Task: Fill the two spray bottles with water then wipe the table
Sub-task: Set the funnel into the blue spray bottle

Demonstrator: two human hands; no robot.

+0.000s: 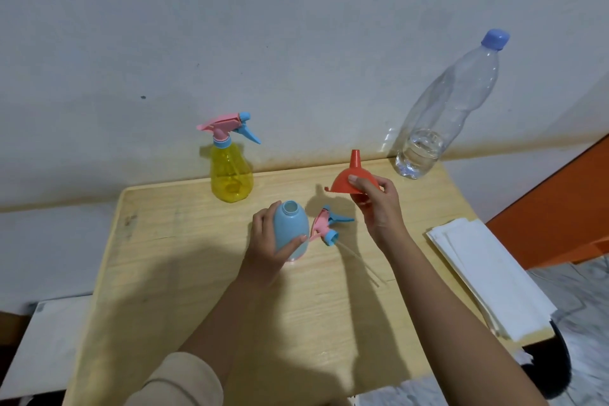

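My left hand [266,242] grips a light blue spray bottle [290,230] standing mid-table, its neck open with no top on it. Its pink and blue spray head [328,227] lies on the wood just to the right, the clear tube trailing toward me. My right hand [379,204] holds an orange funnel [349,179] upside down, spout pointing up, above and right of the blue bottle. A yellow spray bottle [231,178] with its pink and blue head on stands at the table's back edge. A clear water bottle [445,115] with a blue cap, holding a little water, stands at the back right.
The wooden table [184,257] stands against a white wall. Folded white cloths [491,277] lie along its right edge. An orange surface [560,208] is beyond the table on the right. A white surface [43,339] sits low on the left.
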